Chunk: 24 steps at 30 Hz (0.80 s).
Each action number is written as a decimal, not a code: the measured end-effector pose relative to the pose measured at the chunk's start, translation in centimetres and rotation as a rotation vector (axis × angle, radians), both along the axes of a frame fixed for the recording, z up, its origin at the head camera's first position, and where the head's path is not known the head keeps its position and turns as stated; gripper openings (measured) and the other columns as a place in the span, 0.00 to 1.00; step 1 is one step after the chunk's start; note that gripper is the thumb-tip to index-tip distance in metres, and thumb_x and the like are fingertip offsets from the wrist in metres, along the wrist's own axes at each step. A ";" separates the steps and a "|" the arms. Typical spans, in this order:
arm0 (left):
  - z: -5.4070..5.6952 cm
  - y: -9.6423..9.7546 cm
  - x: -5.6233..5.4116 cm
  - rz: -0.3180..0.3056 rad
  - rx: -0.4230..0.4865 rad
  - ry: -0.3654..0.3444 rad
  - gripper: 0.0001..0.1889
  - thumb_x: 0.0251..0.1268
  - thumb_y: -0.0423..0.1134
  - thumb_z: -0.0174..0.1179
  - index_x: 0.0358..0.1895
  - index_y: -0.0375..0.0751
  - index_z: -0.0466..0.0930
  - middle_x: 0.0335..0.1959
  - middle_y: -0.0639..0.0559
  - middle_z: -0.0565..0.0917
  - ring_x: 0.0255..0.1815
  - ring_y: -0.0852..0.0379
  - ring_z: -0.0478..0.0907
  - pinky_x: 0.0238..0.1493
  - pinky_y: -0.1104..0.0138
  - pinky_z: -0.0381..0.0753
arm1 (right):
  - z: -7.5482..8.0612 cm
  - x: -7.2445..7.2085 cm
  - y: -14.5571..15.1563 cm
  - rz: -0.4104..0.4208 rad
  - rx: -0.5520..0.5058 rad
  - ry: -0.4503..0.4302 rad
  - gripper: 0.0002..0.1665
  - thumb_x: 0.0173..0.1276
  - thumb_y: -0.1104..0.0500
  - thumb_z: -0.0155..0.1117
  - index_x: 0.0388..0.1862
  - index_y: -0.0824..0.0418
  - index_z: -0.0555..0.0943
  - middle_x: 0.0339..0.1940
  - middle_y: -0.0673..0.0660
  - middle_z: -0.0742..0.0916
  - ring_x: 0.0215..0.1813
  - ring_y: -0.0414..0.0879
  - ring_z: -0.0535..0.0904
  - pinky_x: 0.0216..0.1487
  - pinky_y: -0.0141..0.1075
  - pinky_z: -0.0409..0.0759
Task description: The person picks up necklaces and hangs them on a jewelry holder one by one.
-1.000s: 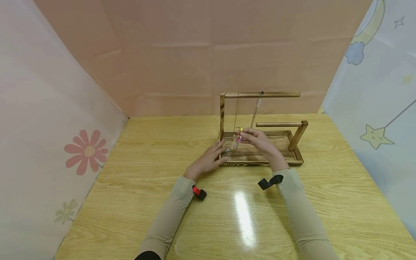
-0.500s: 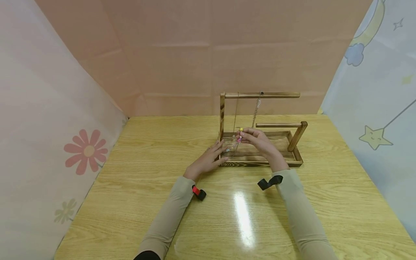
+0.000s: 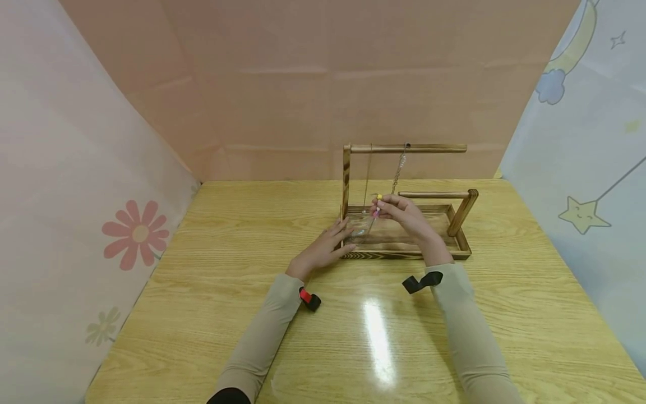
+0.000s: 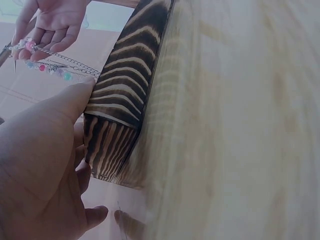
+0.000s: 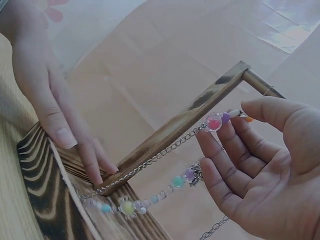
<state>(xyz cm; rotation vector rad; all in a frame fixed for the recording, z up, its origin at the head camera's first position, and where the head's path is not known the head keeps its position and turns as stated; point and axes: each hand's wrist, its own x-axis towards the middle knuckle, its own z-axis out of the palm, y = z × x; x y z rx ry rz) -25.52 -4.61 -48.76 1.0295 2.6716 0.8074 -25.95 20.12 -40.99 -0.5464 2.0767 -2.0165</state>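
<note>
My right hand [image 3: 407, 217] pinches the top end of a beaded chain [image 5: 214, 122] between thumb and fingertips, above the tray of a wooden jewelry stand [image 3: 383, 255]. Pink, purple, white and orange beads show at the pinch. From there a silver chain and a second strand of pastel beads [image 5: 127, 207] slope down toward the tray's left end. There my left hand [image 3: 323, 248] rests, fingers extended over the end wall and thumb along the front edge. Whether the left fingers touch the chain, I cannot tell.
Two necklaces hang from the stand's upper bar [image 3: 439, 148]: a thin one [image 3: 367, 177] and a thicker chain [image 3: 396, 177]. A lower bar [image 3: 429, 194] juts left from the right post [image 3: 461, 213]. The stand is on a wooden table [image 3: 242, 224] before a pink backdrop [image 3: 262, 112].
My right hand has shifted slightly up and to the right, drawing the beads with it. The left hand stays where it was.
</note>
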 end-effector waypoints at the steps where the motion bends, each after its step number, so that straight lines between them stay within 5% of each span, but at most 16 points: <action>1: 0.0 0.0 0.0 0.001 0.001 0.003 0.32 0.71 0.58 0.40 0.73 0.47 0.52 0.76 0.50 0.40 0.76 0.49 0.33 0.70 0.43 0.42 | 0.1 0.0 0.0 -0.003 -0.001 0.009 0.16 0.72 0.56 0.52 0.44 0.70 0.74 0.42 0.51 0.85 0.48 0.44 0.80 0.57 0.40 0.75; 6: 0.0 -0.2 0.0 0.007 -0.005 -0.003 0.32 0.72 0.56 0.41 0.73 0.47 0.51 0.76 0.51 0.40 0.76 0.51 0.32 0.70 0.43 0.41 | 0.8 0.0 0.2 -0.023 0.013 0.031 0.12 0.71 0.56 0.53 0.42 0.64 0.76 0.44 0.51 0.84 0.48 0.44 0.80 0.56 0.38 0.75; 24: -0.1 0.0 0.0 0.001 -0.007 -0.006 0.32 0.71 0.58 0.40 0.73 0.46 0.52 0.76 0.51 0.39 0.76 0.51 0.31 0.71 0.44 0.40 | 2.4 -0.4 0.2 -0.052 -0.014 -0.010 0.19 0.69 0.52 0.57 0.47 0.68 0.74 0.45 0.59 0.83 0.49 0.51 0.80 0.55 0.36 0.76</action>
